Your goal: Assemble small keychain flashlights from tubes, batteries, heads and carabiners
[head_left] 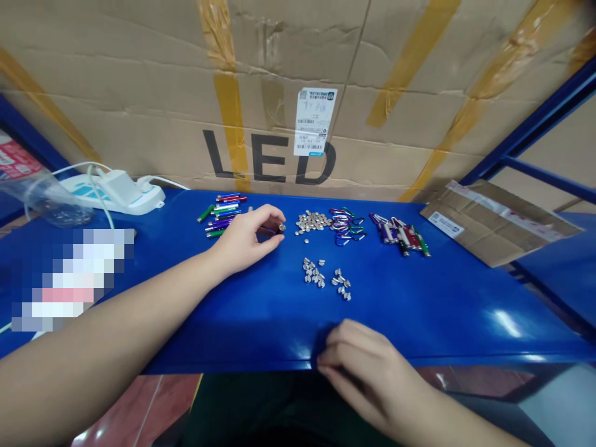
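My left hand [254,241] is curled above the blue table, its fingers and thumb around a small metal tube [282,228] whose silver end shows; the rest is mostly hidden. Just left of it lie several colored metal tubes [226,210] in red, green, silver and purple. To its right is a heap of round silver button cells [313,221], beside a pile of colored carabiners [344,226]. Nearer me are two groups of small silver caps [313,273]. My right hand [361,363] is closed at the table's front edge; its fingertips hide whatever may be there.
Tubes with carabiners attached [405,237] lie at the right, near a small cardboard box [493,220]. A white power strip [112,191] with cables and a clear plastic bag [56,198] are at the left. A large carton [162,112] stands behind the blue table [261,310].
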Available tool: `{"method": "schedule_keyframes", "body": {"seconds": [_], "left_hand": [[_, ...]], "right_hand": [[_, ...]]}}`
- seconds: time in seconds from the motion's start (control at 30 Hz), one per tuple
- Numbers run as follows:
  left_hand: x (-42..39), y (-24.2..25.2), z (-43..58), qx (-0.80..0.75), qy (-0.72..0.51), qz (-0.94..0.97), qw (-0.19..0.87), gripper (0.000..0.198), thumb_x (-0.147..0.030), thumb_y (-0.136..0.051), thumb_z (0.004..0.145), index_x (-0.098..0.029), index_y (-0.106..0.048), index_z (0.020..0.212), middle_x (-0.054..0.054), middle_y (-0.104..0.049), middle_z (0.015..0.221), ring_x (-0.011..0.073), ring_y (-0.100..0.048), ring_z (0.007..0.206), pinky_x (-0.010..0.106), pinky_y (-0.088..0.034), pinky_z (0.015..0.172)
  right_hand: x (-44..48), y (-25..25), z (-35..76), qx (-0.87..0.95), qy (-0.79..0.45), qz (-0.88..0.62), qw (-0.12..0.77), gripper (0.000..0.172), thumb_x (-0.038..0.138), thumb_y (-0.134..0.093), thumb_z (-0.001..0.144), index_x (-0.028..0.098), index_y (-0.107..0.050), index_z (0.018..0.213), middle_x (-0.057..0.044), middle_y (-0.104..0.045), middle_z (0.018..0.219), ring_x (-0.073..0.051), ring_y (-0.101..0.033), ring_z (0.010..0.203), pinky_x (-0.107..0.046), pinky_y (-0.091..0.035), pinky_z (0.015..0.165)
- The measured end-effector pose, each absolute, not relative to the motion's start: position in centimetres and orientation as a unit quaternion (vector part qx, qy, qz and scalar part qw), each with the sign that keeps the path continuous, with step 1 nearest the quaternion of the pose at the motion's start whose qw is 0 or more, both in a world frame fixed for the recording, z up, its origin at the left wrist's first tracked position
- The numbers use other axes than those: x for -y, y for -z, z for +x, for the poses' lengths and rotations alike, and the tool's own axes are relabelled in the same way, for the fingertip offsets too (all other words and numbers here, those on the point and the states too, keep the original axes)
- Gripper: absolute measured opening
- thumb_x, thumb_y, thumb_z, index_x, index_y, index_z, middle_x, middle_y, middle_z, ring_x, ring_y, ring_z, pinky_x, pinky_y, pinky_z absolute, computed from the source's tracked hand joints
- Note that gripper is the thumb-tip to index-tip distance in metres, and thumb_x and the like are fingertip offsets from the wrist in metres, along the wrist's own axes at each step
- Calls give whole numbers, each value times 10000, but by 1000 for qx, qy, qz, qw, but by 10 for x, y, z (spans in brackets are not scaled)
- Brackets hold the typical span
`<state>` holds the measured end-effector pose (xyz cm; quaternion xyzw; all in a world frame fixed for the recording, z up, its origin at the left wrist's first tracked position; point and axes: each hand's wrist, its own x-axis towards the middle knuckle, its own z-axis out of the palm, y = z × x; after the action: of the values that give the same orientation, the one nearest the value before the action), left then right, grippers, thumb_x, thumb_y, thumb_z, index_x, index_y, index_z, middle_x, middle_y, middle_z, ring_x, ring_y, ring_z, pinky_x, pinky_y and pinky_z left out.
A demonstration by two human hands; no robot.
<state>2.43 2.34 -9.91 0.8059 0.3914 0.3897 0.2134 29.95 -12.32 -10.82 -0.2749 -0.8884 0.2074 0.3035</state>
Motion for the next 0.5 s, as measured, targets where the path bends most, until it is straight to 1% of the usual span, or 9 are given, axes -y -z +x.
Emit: {"method": "schedule_keyframes", "body": {"seconds": [0.07,0.13,0.2,0.23,0.3,0.4,0.5], "left_hand": [[-23,100,26,-380,-396,803,232,243,-278,-709,899,-207,-618,1113,36,-743,1016,182,-757,919,329,-635,890],[-22,100,27,-370,-394,809,232,212,-284,-710,907,-197,-640,1086,45,-752,1020,186,-760,929,332,-639,899],[-22,101,28,-360,-386,819,225,172,-281,-702,921,-191,-671,1064,51,-761,1042,188,-761,952,336,-638,919],[-22,101,29,-356,-382,823,222,163,-277,-699,928,-190,-683,1065,52,-766,1052,188,-762,961,337,-638,928],[-22,102,29,-352,-376,829,218,167,-268,-692,940,-193,-700,1089,51,-774,1072,187,-764,979,337,-637,940],[-22,103,29,-353,-374,832,207,180,-261,-690,949,-198,-711,1116,46,-781,1084,185,-767,980,328,-638,935],[-21,103,30,-352,-373,835,198,190,-235,-699,944,-201,-708,1132,37,-790,1083,176,-775,978,302,-637,926]], "right_hand": [[100,91,299,864,-257,-297,314,120,145,-612,1000,183,-712,946,-72,-716,915,-166,-670,840,-288,-550,766],[68,75,297,857,-260,-298,331,105,186,-657,982,189,-741,919,-58,-734,889,-164,-689,842,-288,-551,787],[32,64,290,836,-271,-335,340,88,214,-691,946,187,-755,892,-52,-749,857,-171,-698,798,-294,-548,730],[15,61,286,816,-301,-351,346,75,227,-704,923,181,-756,894,-47,-746,824,-172,-694,756,-301,-550,699],[-12,60,276,781,-381,-360,339,90,252,-716,884,173,-755,903,-30,-730,740,-170,-683,672,-313,-559,654],[-34,67,262,748,-451,-348,341,123,279,-753,818,175,-737,883,-19,-727,716,-165,-694,665,-323,-580,666],[-37,75,255,715,-488,-349,360,202,313,-806,763,179,-692,862,-14,-721,709,-160,-702,663,-312,-584,654]]}}
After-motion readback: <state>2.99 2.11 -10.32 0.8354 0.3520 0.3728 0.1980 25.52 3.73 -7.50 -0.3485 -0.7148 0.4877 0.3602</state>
